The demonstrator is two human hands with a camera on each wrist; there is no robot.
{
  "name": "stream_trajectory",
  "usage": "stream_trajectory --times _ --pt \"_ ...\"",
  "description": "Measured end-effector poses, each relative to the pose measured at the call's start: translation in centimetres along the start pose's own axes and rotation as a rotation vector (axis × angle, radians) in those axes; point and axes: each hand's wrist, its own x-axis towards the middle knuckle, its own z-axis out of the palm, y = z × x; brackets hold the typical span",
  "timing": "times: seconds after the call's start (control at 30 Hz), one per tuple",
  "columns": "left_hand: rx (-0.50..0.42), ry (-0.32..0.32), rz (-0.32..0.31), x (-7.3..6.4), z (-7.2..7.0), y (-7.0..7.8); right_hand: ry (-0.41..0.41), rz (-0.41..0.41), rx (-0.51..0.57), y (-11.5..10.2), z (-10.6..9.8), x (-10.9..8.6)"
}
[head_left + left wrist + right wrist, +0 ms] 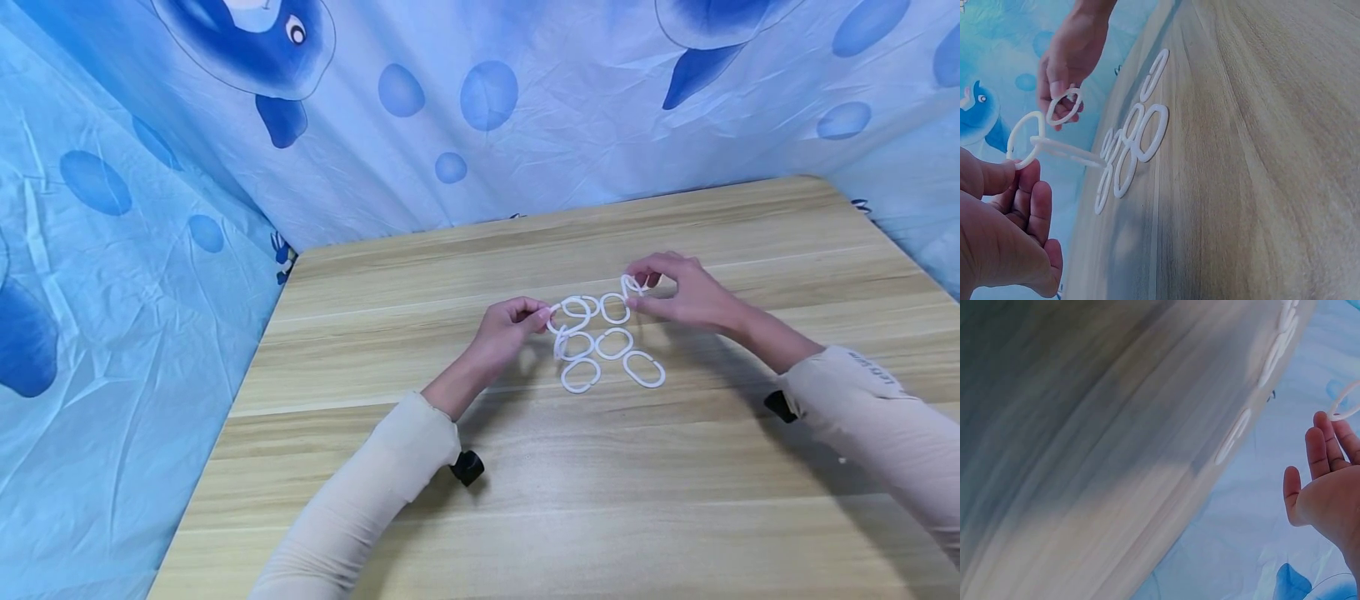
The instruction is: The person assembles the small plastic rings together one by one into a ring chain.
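My left hand [506, 333] pinches a white oval ring [1040, 126] with a small gap in its rim. Hanging from that one is a linked ring [1066, 152], slanting down towards the table. At the far right of the group, my right hand [686, 292] holds another white ring [1052, 109] by thumb and fingertips. Beside its fingers a narrow-looking ring [625, 285] shows; whether it is gripped too, I cannot tell. In the right wrist view only part of the right hand [1329, 478] and a ring's edge [1340, 400] appear.
Several more white rings, including one at the front right [660, 375], lie flat on the wooden table [570, 475] below and between the hands. A blue curtain [330, 175] with printed sea animals hangs along the table's back and left edges.
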Motion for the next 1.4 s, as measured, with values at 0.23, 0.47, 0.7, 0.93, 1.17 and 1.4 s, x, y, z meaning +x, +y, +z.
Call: stream_trajectory --times 0.23,0.47,0.7,0.93,1.17,1.4 --pt "0.009 0.017 -0.016 0.1 0.1 0.1 0.023 0.004 0.084 -2.1 0.4 0.6" --pt "0.015 0.023 -0.02 0.1 0.3 0.2 0.029 0.003 0.134 -3.1 0.8 1.1" --pt "0.016 0.022 -0.026 0.1 0.3 0.2 0.01 0.029 0.187 -3.9 1.0 1.2" --pt "0.025 0.015 -0.024 0.1 0.4 0.3 0.031 0.016 0.215 -4.6 1.2 1.4" --pt "0.031 0.01 -0.01 0.1 0.5 0.4 0.028 -0.013 0.279 -5.9 1.9 1.9" --pt "0.035 -0.003 -0.014 0.1 0.7 0.5 -0.006 -0.067 0.286 -6.8 2.8 2.2"
